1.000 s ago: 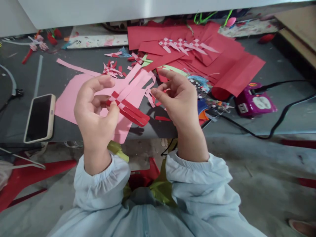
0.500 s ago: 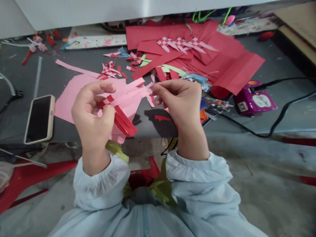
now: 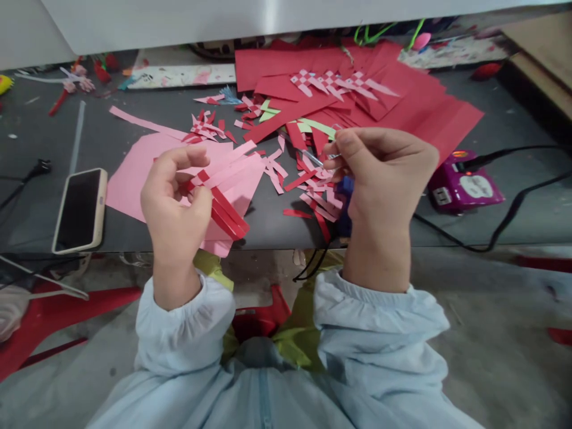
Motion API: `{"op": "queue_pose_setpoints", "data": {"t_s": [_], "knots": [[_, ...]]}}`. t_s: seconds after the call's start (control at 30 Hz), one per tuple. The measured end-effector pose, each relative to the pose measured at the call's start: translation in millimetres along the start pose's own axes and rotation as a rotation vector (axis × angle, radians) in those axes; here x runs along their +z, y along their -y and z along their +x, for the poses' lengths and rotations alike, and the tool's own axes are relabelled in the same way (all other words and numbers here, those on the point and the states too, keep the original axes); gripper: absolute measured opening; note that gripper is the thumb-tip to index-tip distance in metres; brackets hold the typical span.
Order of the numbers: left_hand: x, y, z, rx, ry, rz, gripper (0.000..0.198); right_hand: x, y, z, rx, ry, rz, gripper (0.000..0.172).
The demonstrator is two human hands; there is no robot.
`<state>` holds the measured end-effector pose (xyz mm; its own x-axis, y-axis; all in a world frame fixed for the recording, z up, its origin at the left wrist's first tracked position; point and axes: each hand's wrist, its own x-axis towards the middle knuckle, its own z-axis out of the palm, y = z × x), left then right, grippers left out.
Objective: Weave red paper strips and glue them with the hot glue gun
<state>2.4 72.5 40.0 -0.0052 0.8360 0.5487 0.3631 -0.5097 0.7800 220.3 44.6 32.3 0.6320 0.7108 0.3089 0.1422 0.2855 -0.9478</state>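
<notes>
From the head camera, we see our left hand (image 3: 176,205) pinching a woven paper piece (image 3: 226,208) between thumb and fingers, just above the pink sheet (image 3: 131,173) on the dark table (image 3: 268,229); we seem to grip it at the checkered crossing so that the weave does not slip, with the red ends slanting toward us and the pink ends pointing away, free of the palm; our right hand (image 3: 386,170) is raised well apart from it, fingers curled in against the thumb, near a slim silvery object (image 3: 313,158) by the fingertips; we cannot tell whether it holds anything; paper scraps (image 3: 273,170) lie between the hands, probably left there as offcuts; farther back, finished-looking woven pieces (image 3: 330,83) rest in a row on the red sheets (image 3: 420,101), perhaps set there so they do not mix with the scraps; the phone (image 3: 80,210) at left and the purple adapter (image 3: 467,185) at right sit to the sides, presumably to leave the middle for our hands.
</notes>
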Motion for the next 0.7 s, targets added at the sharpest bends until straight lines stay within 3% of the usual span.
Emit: {"op": "queue_pose_setpoints", "data": {"t_s": [0.07,0.17,0.23,0.37,0.43,0.6,0.7], "knots": [[-1.9,0.3,0.6,-0.018,0.01,0.003,0.036,-3.0,0.6,-0.5,0.02,0.029,0.017,0.008],[-5.0,2.3,2.5,-0.048,0.012,-0.006,0.036,-8.3,4.9,-4.4,0.043,0.2,-0.003,0.008],[-6.2,5.7,4.4,-0.065,0.015,-0.02,0.035,-11.3,11.8,-8.8,0.091,0.434,-0.035,0.008],[-6.4,17.5,8.3,-0.144,-0.007,-0.119,0.037,-10.5,28.7,-19.2,0.213,1.078,-0.14,0.01],[-6.9,23.4,9.7,-0.194,-0.01,-0.184,0.041,-5.3,33.9,-25.1,0.184,1.286,-0.219,0.013],[-10.9,29.1,9.9,-0.242,-0.01,-0.403,0.039,14.7,34.9,-39.8,-0.014,1.449,-0.45,0.02],[-12.6,28.7,8.5,-0.285,-0.001,-0.497,0.038,19.8,33.4,-44.4,0.042,1.566,-0.45,0.026]]}}
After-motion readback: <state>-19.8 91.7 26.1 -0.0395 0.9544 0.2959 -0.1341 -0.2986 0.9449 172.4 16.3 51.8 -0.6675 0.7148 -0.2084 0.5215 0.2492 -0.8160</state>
